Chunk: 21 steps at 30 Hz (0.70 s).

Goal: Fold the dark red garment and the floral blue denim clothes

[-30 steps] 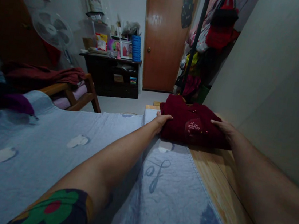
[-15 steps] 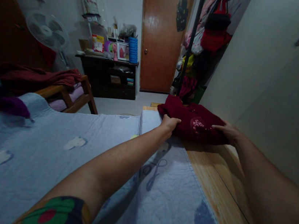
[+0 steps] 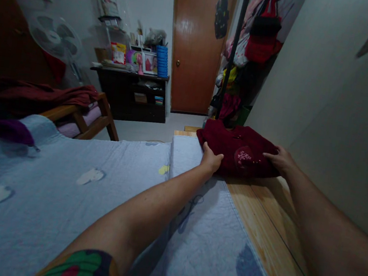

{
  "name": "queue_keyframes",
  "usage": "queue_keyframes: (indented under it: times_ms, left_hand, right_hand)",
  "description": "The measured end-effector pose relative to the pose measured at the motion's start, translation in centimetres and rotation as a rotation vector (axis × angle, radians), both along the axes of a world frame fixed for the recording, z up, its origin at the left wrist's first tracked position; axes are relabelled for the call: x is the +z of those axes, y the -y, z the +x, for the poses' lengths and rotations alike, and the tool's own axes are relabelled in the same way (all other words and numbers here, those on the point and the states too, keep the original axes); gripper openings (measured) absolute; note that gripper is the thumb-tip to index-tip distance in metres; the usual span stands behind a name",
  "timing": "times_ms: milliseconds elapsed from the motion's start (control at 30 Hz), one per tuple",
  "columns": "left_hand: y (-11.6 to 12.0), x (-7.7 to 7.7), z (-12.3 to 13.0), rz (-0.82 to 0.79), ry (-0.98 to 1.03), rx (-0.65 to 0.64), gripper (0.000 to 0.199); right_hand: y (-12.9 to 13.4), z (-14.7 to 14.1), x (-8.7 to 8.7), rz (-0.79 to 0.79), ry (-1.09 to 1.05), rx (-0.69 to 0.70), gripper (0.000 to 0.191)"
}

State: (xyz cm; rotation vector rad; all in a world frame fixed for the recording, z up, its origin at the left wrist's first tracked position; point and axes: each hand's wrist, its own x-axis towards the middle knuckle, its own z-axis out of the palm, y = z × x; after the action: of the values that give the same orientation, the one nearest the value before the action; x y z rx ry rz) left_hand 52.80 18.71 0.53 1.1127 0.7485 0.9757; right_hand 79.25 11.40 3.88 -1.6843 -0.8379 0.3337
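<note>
A folded dark red top (image 3: 223, 145) with a pink embroidered patch lies at the far end of the bed, partly over the bare wooden board (image 3: 262, 216). At its near left edge, my left hand (image 3: 211, 159) takes hold of the cloth, its thumb and fingertips showing and the other fingers partly hidden. My right hand (image 3: 279, 160) grips the right edge, thumb on top and the remaining fingers out of sight. Under my left forearm spreads a light blue quilted sheet (image 3: 126, 162) with white cloud shapes.
On the left stands a wooden chair (image 3: 105, 116) with dark red cloth over it, and behind it a fan (image 3: 53, 37). A black cabinet (image 3: 117, 102) holds assorted items beside a brown door (image 3: 197, 49). Bags (image 3: 263, 35) hang by a dark pole (image 3: 233, 49). A pale wall panel (image 3: 337, 108) rises at right.
My left hand has shifted slightly right and down along the top's near edge, and its grip has changed. The right hand stays at the right edge. The view has moved slightly.
</note>
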Motion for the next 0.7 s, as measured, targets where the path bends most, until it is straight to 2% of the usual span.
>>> queue_keyframes:
  times_ms: [67,167,233,267,367,433,467,567,633,700]
  left_hand:
    - [0.4,0.7,-0.2,0.093,-0.181,0.090,0.105]
    - [1.7,1.6,-0.8,0.145,-0.676,0.178,0.098]
    - [2.7,2.0,-1.3,0.352,-0.960,0.255,0.089]
    - [3.1,2.2,-1.5,0.518,-1.038,0.271,0.083]
    - [3.5,2.5,-2.0,0.998,-1.104,0.191,0.060]
    - [3.2,2.3,-2.1,1.145,-1.124,0.063,0.053]
    - [3.0,2.1,-2.1,1.143,-1.137,-0.011,0.053]
    - [2.7,1.0,-2.2,0.996,-1.161,-0.190,0.063]
    - [2.8,0.2,-2.2,0.971,-1.159,-0.210,0.067]
    - [3.2,-0.7,-2.3,1.017,-1.163,-0.176,0.068]
  right_hand:
    - [-0.2,-0.3,0.4,-0.064,0.042,-0.023,0.051]
    - [-0.2,-2.0,1.0,-0.317,0.243,-0.139,0.052]
    - [-0.3,-4.2,1.4,-0.473,0.501,-0.281,0.050]
    - [-0.4,-5.5,1.6,-0.480,0.627,-0.302,0.047]
    - [-0.8,-9.2,1.8,-0.435,0.846,-0.068,0.045]
    - [-1.0,-10.9,1.6,-0.477,0.851,0.056,0.049]
    - [-1.0,-11.4,1.4,-0.498,0.856,0.096,0.051]
    - [-0.8,-11.6,0.5,-0.533,0.913,0.150,0.052]
    - [-0.5,-11.2,-0.1,-0.536,0.963,0.164,0.051]
    - [-0.4,-10.9,-0.5,-0.544,0.997,0.191,0.051]
